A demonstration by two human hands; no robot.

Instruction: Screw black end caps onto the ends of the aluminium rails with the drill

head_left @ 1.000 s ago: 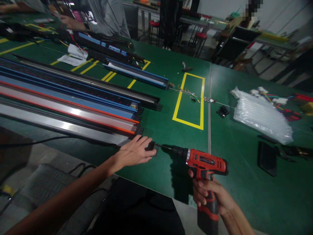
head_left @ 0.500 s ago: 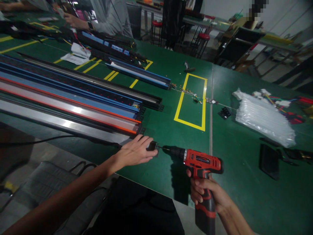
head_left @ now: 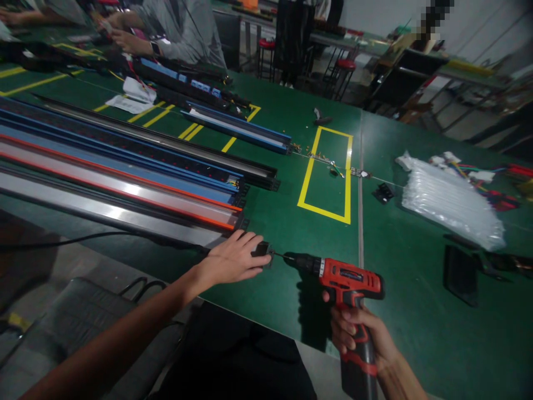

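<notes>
My left hand [head_left: 233, 258] lies on the near end of a long dark strip, fingers closed over its small black end cap [head_left: 263, 249]. In my right hand [head_left: 360, 333] I grip the handle of a red cordless drill [head_left: 347, 278]. The drill's bit [head_left: 280, 255] points left and touches the end cap. Several long blue, red-edged and silver strips [head_left: 125, 178] lie side by side on the green table [head_left: 400, 311], just beyond my left hand.
A yellow taped rectangle [head_left: 306, 178] marks the table's middle, with small screws and wire bits near it. A clear bubble-wrap bag [head_left: 449, 200], coloured wires [head_left: 495, 183] and a black flat object [head_left: 460, 275] lie at right. Another person [head_left: 179, 28] works at the far left. Stools stand behind.
The drill went left until its bit met the end cap, then shifted a little right with my right hand. My left hand has stayed on the cap.
</notes>
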